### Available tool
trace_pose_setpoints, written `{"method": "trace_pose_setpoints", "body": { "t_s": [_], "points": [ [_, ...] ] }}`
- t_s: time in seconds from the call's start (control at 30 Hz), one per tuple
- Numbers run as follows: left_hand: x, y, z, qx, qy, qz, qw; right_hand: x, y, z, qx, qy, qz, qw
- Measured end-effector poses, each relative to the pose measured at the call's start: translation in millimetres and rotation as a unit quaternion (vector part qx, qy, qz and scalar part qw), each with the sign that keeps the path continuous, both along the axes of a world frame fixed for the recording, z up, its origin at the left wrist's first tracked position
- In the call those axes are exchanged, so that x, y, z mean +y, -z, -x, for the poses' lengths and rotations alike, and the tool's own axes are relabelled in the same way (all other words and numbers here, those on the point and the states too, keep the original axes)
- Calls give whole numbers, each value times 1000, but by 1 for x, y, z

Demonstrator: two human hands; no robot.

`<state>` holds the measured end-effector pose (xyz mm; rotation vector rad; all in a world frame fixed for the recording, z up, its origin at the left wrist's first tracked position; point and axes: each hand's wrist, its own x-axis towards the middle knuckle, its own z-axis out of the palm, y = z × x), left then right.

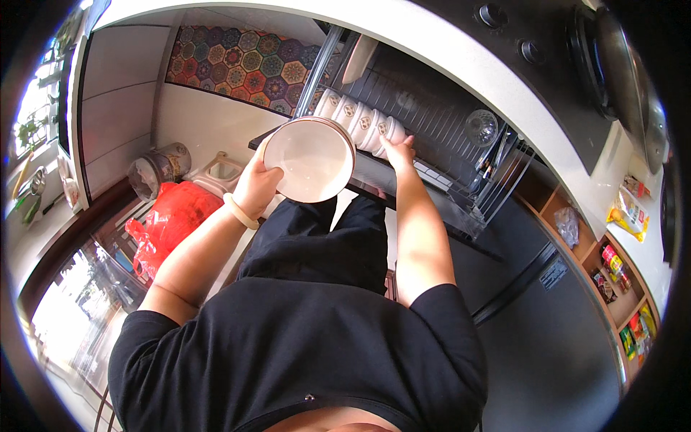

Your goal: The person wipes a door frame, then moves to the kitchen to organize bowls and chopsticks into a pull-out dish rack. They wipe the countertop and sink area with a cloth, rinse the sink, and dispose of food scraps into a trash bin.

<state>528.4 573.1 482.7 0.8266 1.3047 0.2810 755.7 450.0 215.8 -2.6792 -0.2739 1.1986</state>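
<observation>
My left hand point(258, 178) grips the rim of a white bowl point(310, 162), its open side facing up towards me; more rims show behind it, so it may be a stack. Inside the pulled-out wire drawer point(432, 119), several white bowls point(348, 114) with a small brown print stand on edge in a row. At the near end of that row, my right hand point(398, 151) touches the last bowl point(393, 132) with its fingers. Whether those fingers close around it is partly hidden.
A white dish point(360, 56) and a clear glass bowl point(481, 128) are also in the drawer. A red plastic bag point(183, 216) and a lidded container point(159, 167) sit at left. The white counter edge point(486, 70) arches overhead, beside a black cooktop point(518, 27). Shelves point(594, 259) hold packets at right.
</observation>
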Motion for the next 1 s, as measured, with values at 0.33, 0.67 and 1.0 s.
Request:
{"method": "trace_pose_setpoints", "body": {
  "t_s": [0.33,0.67,1.0],
  "points": [
    [-8,22,-26,-37,89,-98,990,6,-215,13,472,38,-360,804],
    [1,18,-38,-198,100,130,966,-1,-240,-5,483,115,-306,812],
    [4,16,-53,-160,197,93,963,-16,-233,-24,566,176,-280,755]
  ]
}}
